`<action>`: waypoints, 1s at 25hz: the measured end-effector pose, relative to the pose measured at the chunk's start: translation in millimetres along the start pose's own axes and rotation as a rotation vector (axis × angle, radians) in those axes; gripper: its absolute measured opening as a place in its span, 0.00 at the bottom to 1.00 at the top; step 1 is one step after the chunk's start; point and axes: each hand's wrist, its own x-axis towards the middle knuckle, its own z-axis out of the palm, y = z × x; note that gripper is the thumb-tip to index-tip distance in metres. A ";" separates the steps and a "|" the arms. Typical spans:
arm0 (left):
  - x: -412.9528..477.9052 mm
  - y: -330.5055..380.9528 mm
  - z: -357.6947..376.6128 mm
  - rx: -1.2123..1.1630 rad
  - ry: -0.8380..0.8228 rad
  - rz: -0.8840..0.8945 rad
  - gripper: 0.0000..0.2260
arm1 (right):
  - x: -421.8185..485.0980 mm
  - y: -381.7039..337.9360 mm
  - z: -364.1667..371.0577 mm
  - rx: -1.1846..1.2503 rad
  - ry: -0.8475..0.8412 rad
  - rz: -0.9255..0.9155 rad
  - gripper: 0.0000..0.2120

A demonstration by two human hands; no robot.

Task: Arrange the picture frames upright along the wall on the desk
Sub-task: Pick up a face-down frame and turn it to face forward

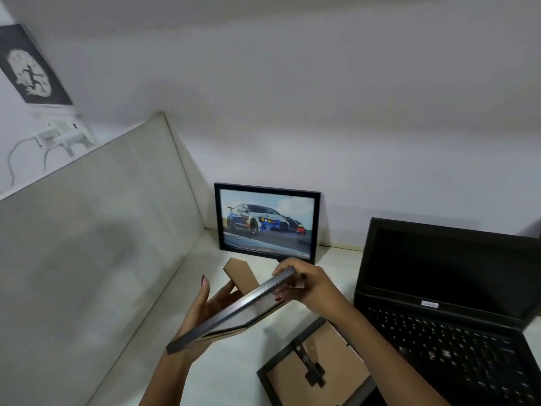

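Observation:
A black picture frame [234,310] hangs tilted above the desk, seen nearly edge-on, with its brown cardboard stand [241,275] folded out behind it. My left hand [202,306] supports its lower left side and my right hand [301,284] grips its upper right corner. A framed racing-car picture [268,222] stands upright against the back wall. Another black frame [314,367] lies face down on the desk near the front, brown backing up, partly under my right forearm.
An open black laptop [450,303] fills the right side of the desk. A grey partition panel [87,244] walls off the left. A dark poster [27,65] and a white socket with cables [58,136] hang on the left wall. White desk surface [213,250] shows between frames.

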 end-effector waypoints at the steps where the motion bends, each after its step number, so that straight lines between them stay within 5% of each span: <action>1: 4.4 3.9 -16.5 -0.048 -0.011 0.008 0.46 | 21.6 3.5 7.6 -0.040 -0.003 0.018 0.21; 8: 32.3 0.7 -70.9 -0.137 0.114 0.197 0.37 | 104.8 55.2 35.7 -0.110 -0.139 0.341 0.24; 12: 47.4 4.2 -80.9 -0.068 0.350 0.163 0.33 | 103.7 85.6 46.4 0.011 -0.131 0.508 0.15; 16: 54.0 -13.7 -67.4 -0.021 0.502 0.232 0.41 | 97.1 94.3 44.0 0.055 -0.107 0.563 0.13; 20: 51.1 -31.8 -43.0 -0.029 0.651 0.270 0.29 | 81.7 103.0 38.4 0.069 -0.094 0.590 0.16; 25: 46.9 -36.6 -32.7 -0.001 0.820 0.332 0.26 | 56.1 95.8 35.2 -0.042 0.058 0.517 0.25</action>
